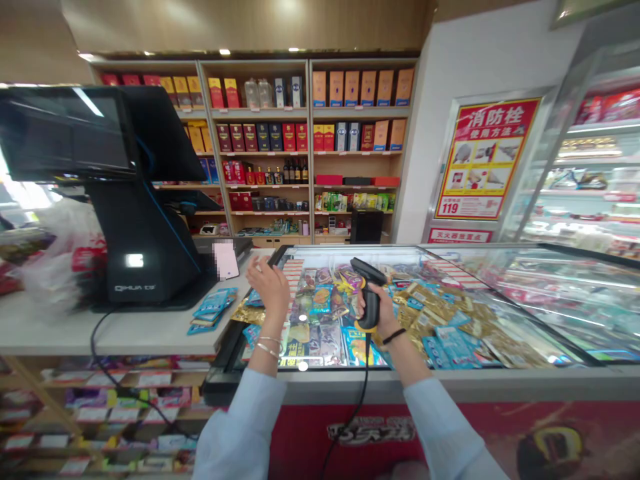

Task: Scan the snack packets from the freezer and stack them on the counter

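Observation:
My right hand is wrapped round the grip of a black and yellow barcode scanner, its head pointing up and left. A cable hangs from the scanner over the freezer's front edge. My left hand is raised over the freezer's left end, fingers loosely apart, with nothing visible in it. Just below and left of it lies a gold packet. Several blue packets are stacked on the counter. More gold packets and blue packets lie spread on the glass lid, right of the scanner.
The chest freezer holds many wrapped packs under its glass. To the left, a black checkout terminal stands on the white counter. A phone and a plastic bag are there too. Boxed bottles fill the back shelves.

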The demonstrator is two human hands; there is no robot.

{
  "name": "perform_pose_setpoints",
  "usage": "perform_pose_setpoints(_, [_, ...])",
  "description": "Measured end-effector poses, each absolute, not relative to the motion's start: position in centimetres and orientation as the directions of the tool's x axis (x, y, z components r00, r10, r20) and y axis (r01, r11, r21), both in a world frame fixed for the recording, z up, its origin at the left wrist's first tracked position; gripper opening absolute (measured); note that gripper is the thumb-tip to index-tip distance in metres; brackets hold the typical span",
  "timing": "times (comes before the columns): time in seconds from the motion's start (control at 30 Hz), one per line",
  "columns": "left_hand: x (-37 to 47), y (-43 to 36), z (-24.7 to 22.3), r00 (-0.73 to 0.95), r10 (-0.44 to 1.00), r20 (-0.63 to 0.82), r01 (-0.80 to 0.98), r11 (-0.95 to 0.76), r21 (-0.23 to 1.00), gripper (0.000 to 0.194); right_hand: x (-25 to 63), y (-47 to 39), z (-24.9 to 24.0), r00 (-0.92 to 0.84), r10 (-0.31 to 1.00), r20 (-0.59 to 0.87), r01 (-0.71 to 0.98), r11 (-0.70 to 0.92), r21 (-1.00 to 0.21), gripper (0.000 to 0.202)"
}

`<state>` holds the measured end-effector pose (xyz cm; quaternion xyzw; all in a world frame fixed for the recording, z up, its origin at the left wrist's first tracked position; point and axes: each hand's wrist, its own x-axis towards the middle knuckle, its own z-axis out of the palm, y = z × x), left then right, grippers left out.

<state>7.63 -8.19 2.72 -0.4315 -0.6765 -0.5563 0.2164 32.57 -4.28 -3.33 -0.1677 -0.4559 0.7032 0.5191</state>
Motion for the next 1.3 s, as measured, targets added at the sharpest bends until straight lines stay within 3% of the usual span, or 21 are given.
perform_pose_setpoints(0.1, [12.1,-7.3,1.9,-0.471,0.419,0.776,0.831,-0.084,0.55,0.033,36.4,-4.7,-3.2,-0.29,0.919,0.266,-0.58,0.052,-0.813,0.027])
perform_pose_setpoints(0.27, [19.3,-4.7,-1.3,-0.214,0.518,0.828,0.773,-0.429,0.468,0.027,40.9,-5.7,-4.2,-0.167,0.946,0.276,-0.571,0.136,-0.81,0.025])
perform_pose_setpoints(0.43, [24.8,-2.0,-5.0,0.107,0.68,0.726,0.651,-0.6,0.465,0.025,43.8,-6.3,-5.7,-0.146,0.958,0.247,-0.551,0.128,-0.825,0.03])
perform_pose_setpoints(0.53, [26.4,-1.1,-6.7,0.193,0.738,0.647,0.648,-0.591,0.481,0.023,44.9,-6.3,-6.6,-0.1,0.968,0.228,-0.542,0.139,-0.828,0.031])
perform_pose_setpoints(0.73, [26.9,-0.7,-8.0,0.21,0.791,0.575,0.735,-0.515,0.441,0.023,45.7,-6.1,-8.1,-0.033,0.983,0.183,-0.555,0.135,-0.821,0.028])
perform_pose_setpoints(0.97, [27.0,-1.1,-8.5,0.29,0.863,0.414,0.843,-0.435,0.315,0.049,45.7,-5.5,-8.3,-0.004,0.988,0.152,-0.56,0.124,-0.819,0.026])
perform_pose_setpoints(1.3, [26.9,-0.7,-9.0,0.317,0.89,0.327,0.78,-0.441,0.444,0.052,45.8,-5.4,-8.3,-0.01,0.994,0.11,-0.56,0.085,-0.824,0.027])
